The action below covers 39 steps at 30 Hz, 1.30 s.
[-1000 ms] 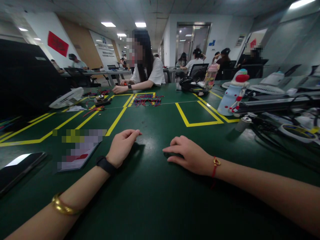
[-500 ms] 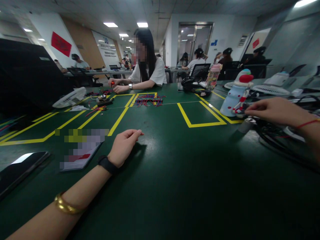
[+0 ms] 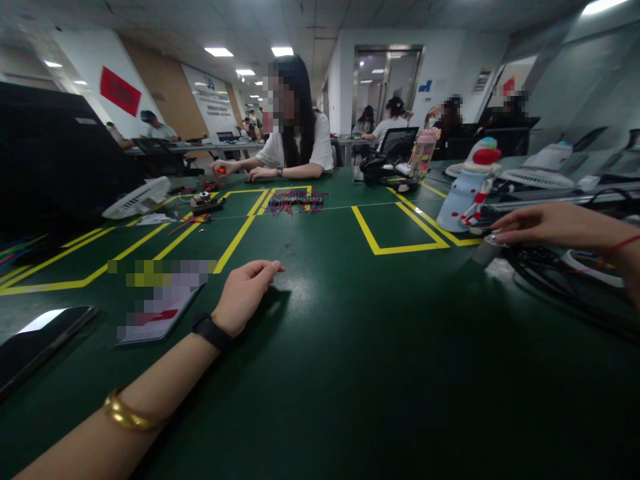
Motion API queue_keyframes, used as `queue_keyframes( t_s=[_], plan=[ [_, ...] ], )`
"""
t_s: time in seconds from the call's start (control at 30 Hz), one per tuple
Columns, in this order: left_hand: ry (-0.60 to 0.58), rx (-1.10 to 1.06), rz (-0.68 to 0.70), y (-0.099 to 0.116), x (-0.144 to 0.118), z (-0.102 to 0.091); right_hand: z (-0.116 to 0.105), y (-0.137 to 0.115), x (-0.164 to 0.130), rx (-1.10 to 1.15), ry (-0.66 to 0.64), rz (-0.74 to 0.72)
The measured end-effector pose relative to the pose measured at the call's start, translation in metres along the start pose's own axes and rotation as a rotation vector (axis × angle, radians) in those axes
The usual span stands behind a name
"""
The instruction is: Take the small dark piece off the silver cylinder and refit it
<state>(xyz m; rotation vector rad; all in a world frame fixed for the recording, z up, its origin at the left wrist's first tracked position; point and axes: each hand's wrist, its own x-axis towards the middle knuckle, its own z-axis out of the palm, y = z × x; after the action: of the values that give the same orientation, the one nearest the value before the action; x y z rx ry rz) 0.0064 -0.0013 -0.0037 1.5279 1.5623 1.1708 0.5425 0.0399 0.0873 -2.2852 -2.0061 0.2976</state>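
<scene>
My left hand (image 3: 246, 291) rests palm down on the green table (image 3: 325, 373), fingers loosely curled and holding nothing; a black band and a gold bangle sit on that arm. My right hand (image 3: 537, 225) reaches out to the right, its fingertips touching the top of a small grey cylinder (image 3: 486, 249) beside a tangle of black cables (image 3: 560, 280). Whether the fingers grip the cylinder is unclear.
A blue-and-white bottle with a red cap (image 3: 467, 187) stands just beyond the cylinder. A phone (image 3: 40, 341) and a card (image 3: 157, 310) lie at the left. Red-blue wires (image 3: 295, 199), a white fan (image 3: 135, 197) and a seated person (image 3: 295, 127) are across the yellow-taped table.
My right hand left the table's middle, swung far right, and has now lowered onto the grey cylinder. My left hand stayed put. The person opposite shifted their hands.
</scene>
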Motion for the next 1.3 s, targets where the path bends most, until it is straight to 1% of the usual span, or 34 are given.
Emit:
queue_keyframes(
  t_s=[0.13,0.27,0.4,0.53,0.63,0.7,0.77,0.8,0.83,0.9,0.97,1.03,1.1,1.2,1.3],
  plan=[
    [0.002,-0.011,-0.007,0.003,-0.002,0.0,0.002,-0.01,-0.006,-0.031,0.027,0.016],
    [0.001,-0.026,-0.008,0.005,-0.003,0.0,0.002,-0.017,-0.01,-0.011,-0.01,0.006],
    [0.007,-0.033,-0.01,0.004,-0.003,0.0,0.002,-0.012,-0.009,0.016,-0.016,-0.028],
    [0.002,-0.016,0.003,0.002,-0.002,0.0,0.009,-0.002,-0.002,0.057,-0.036,-0.068],
    [-0.006,-0.01,0.005,0.002,-0.002,0.0,0.017,0.002,0.005,0.074,-0.016,-0.11],
    [-0.004,-0.005,0.006,0.002,-0.002,0.0,0.02,-0.004,0.005,0.087,0.022,-0.137],
    [0.008,0.007,0.003,0.003,-0.002,0.001,0.02,-0.022,-0.001,0.171,0.075,-0.164],
    [0.015,0.015,0.002,0.003,-0.002,0.001,0.021,-0.036,-0.006,0.245,0.11,-0.188],
    [0.024,0.022,0.002,0.004,-0.002,0.002,0.024,-0.053,-0.013,0.332,0.14,-0.227],
    [0.035,0.03,0.0,0.005,-0.002,0.002,0.033,-0.094,-0.031,0.501,0.154,-0.357],
    [0.036,0.033,-0.002,0.006,-0.003,0.002,0.05,-0.138,-0.052,0.586,0.073,-0.52],
    [0.028,0.035,0.001,0.006,-0.003,0.002,0.072,-0.177,-0.072,0.605,0.063,-0.659],
    [0.027,0.036,0.012,0.005,-0.003,0.002,0.093,-0.206,-0.089,0.621,0.075,-0.781],
    [0.043,0.045,0.021,0.003,-0.002,0.002,0.118,-0.23,-0.106,0.639,0.072,-0.894],
    [0.048,0.08,0.039,0.004,-0.002,0.003,0.13,-0.239,-0.112,0.621,0.057,-0.915]
  ],
)
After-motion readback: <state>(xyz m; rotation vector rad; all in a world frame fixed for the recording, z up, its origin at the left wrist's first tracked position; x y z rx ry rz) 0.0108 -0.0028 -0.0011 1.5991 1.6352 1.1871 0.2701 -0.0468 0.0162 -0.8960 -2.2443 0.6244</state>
